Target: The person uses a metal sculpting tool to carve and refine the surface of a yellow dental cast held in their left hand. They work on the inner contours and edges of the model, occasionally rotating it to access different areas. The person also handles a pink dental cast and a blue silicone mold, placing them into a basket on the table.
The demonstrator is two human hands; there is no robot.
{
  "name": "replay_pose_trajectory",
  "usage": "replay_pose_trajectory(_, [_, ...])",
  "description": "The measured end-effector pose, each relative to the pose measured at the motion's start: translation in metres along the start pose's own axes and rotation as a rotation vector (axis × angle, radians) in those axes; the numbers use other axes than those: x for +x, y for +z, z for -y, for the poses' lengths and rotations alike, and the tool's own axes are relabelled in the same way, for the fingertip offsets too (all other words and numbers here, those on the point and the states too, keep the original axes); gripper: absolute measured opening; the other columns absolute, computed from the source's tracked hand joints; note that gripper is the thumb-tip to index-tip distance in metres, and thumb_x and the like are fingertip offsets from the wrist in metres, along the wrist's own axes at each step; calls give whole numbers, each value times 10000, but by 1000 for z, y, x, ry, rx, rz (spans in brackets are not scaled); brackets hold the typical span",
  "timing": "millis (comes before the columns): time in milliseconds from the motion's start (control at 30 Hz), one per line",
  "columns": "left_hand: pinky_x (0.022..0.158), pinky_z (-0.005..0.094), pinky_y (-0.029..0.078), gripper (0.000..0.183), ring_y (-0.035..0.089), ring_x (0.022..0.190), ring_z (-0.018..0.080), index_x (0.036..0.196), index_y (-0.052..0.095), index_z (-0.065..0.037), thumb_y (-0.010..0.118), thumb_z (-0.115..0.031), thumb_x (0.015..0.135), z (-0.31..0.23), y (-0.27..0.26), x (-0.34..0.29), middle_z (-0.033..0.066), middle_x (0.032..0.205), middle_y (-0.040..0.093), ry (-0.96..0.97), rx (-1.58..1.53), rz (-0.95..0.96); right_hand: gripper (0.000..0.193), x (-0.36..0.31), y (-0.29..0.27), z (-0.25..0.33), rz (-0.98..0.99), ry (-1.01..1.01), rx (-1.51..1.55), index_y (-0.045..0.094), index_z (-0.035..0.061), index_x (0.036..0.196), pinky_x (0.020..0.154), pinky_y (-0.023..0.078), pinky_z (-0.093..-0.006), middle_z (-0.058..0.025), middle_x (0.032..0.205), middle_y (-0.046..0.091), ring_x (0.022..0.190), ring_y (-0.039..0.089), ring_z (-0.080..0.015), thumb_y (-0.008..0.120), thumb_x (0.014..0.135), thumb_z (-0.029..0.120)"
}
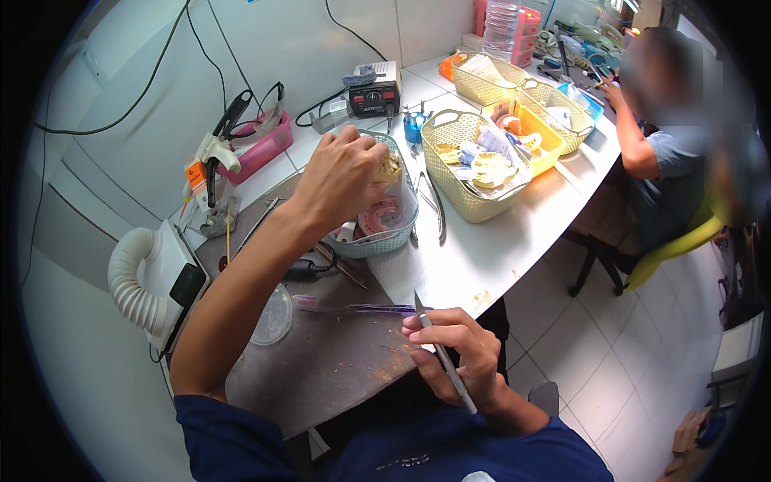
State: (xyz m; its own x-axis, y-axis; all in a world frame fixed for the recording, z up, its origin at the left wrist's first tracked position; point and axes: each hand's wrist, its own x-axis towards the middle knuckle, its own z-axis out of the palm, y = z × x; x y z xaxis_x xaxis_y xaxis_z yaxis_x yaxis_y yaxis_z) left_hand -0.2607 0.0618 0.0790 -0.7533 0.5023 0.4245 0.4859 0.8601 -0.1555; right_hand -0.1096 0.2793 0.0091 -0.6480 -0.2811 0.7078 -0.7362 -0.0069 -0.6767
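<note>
Bench [498, 257]: white at the far side, grey worn section [321, 381] at the near left, right in front of the person. Orange crumbs sit near the edge, so that patch probably gets the messy work.

Cream basket [470, 210] stands past the work patch, loaded with casts and bags; looks like parts kept sorted by bin, off the near surface. Pale blue basket [389, 243] is closer, within easy left reach, with a pink denture model [377, 218] inside.

White hose [120, 261] bends down at the left edge, likely parked there to stay out of the arms' way. Control box [374, 98] is against the wall, presumably so its cables run behind everything.

Left hand [337, 173] is up over the blue basket, thumb and fingers closed on a yellow cast [389, 167] at the basket's far right side. Most of the cast is hidden, so can't confirm the exact contact points.

Right hand [462, 353] is well apart, near the bench edge, fingers and thumb together on a slim metal knife [450, 369]. Blade points up and away from the body; probably held clear so the left can reach safely.
</note>
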Motion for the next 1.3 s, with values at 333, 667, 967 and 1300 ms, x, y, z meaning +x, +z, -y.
replay_pose_trajectory(333, [857,397,516,304,611,1028,275,988,665,-6,769,-130,731,2,18,2,133,1050,611,-57,126,123,201,-4,7,-4,-110,31,-45,614,-25,1034,655,585,-305,-200,947,700,837,721,-245,626,853,-109])
replay_pose_trajectory(667, [797,385,540,452,669,921,291,1226,604,1,742,-163,828,-15,-60,-59,150,1074,647,-132,-263,-237,266,1,-47,6,-180,-4,-310,701,71,1000,631,494,-291,-70,815,567,717,581,-168,631,965,326])
replay_pose_trajectory(967, [784,374,531,471,644,897,267,1176,658,-62,772,-41,719,-63,-69,-233,98,1059,654,-184,-422,-75,240,68,-45,13,578,-82,-658,657,43,1031,657,522,-369,-92,845,594,780,628,-247,686,794,22])
replay_pose_trajectory(1300, [700,395,508,360,632,767,301,1069,658,-12,722,30,717,-71,-56,-255,120,869,658,-156,-453,-185,129,92,-10,-55,854,-247,-915,608,-13,918,722,552,-360,-120,883,616,872,646,-243,600,797,30])
